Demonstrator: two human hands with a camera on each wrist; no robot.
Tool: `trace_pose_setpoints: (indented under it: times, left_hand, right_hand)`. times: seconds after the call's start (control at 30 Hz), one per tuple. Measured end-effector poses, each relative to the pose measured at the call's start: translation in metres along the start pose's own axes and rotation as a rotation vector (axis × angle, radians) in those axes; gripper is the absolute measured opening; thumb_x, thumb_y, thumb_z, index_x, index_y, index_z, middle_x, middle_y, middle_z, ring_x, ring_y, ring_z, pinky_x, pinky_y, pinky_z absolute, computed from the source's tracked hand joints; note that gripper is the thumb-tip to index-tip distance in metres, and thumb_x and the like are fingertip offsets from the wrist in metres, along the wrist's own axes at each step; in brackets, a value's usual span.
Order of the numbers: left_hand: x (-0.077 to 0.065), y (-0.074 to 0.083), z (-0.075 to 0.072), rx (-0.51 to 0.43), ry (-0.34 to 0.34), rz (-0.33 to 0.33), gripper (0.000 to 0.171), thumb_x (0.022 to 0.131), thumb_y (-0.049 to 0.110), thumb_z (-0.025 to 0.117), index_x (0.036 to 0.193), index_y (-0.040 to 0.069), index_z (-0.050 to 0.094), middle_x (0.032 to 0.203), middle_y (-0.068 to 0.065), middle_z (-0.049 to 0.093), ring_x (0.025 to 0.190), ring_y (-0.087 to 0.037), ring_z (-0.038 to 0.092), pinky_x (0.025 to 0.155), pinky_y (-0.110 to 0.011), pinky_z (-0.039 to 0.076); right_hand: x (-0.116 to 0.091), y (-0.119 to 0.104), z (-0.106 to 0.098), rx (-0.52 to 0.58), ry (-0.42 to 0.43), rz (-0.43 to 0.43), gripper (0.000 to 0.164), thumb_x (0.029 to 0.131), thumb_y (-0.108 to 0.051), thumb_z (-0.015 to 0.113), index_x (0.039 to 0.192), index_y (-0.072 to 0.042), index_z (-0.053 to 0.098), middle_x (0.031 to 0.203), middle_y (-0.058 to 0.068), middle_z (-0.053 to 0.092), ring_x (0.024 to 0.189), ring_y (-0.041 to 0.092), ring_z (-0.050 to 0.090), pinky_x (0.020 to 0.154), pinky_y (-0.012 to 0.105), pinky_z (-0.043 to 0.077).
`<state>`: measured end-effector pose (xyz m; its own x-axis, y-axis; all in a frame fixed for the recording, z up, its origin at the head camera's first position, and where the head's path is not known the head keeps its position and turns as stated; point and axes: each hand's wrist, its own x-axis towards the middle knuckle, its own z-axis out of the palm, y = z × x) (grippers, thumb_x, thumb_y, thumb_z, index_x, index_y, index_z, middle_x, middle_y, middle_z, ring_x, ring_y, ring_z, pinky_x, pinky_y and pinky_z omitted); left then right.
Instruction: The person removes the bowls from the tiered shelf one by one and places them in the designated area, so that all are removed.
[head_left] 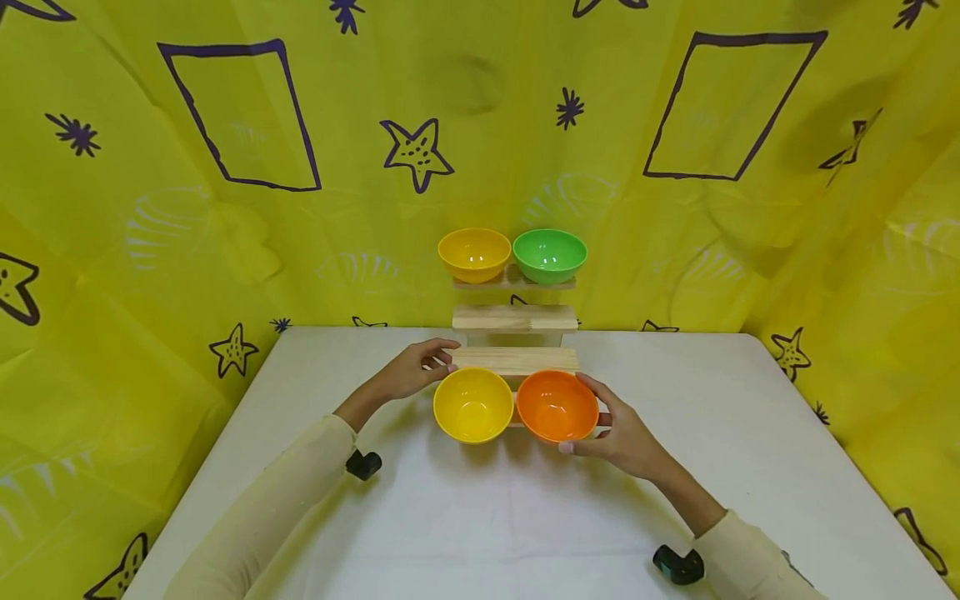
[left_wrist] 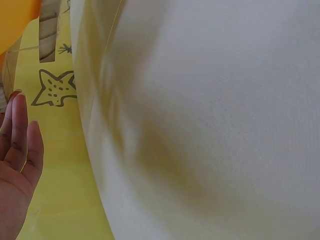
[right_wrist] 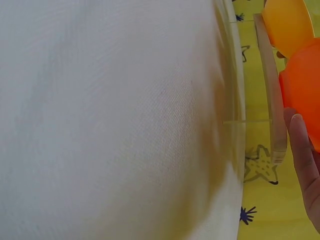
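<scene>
My right hand [head_left: 626, 433] grips an orange bowl [head_left: 558, 406] by its right side, thumb at the near rim and fingers at the far side. That bowl sits at the right of the front, lowest wooden shelf, whose edge [right_wrist: 272, 90] shows in the right wrist view. Beside it on the same shelf is a yellow bowl [head_left: 473, 406]. My left hand [head_left: 411, 370] is at the yellow bowl's upper left, thumb tip close to the rim and fingers by the left end of a bare wooden step [head_left: 517, 361]. Its fingers [left_wrist: 20, 125] look loosely extended in the left wrist view.
On the top shelf [head_left: 514, 283] stand an orange-yellow bowl [head_left: 475, 255] and a green bowl [head_left: 550, 256]. Below them is another bare wooden step [head_left: 514, 318]. The stand is on a white table [head_left: 495, 517], with a yellow patterned curtain [head_left: 480, 100] behind it.
</scene>
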<state>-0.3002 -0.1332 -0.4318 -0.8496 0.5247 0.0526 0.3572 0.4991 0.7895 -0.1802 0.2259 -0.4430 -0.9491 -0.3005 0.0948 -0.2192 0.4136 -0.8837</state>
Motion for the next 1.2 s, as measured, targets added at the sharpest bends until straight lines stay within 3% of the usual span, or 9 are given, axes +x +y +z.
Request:
trace_pose_setpoints:
  times: [0.73,1.2]
  left_hand:
    - [0.0026,-0.0024,-0.0016,0.01,-0.026,0.007,0.045,0.1,0.017,0.063,0.143,0.007,0.053,0.121,-0.015,0.064,0.103,-0.024,0.064,0.087,-0.035,0.054]
    - [0.0007,-0.0019,-0.0017,0.03,-0.029,0.02,0.047,0.101,0.019,0.062,0.144,0.004,0.051,0.122,-0.017,0.064,0.104,-0.026,0.064,0.088,-0.036,0.054]
  right_hand:
    - [0.0033,0.0036,-0.0003,0.051,-0.019,0.008,0.101,0.076,-0.02,0.089,0.156,-0.01,0.029,0.155,0.024,0.034,0.093,0.026,0.071,0.072,0.031,0.059]
    - [0.0001,0.0052,-0.0082,0.104,-0.041,-0.064,0.094,0.077,-0.012,0.087,0.155,-0.011,0.032,0.153,0.025,0.036,0.094,0.023,0.073,0.074,0.032,0.06]
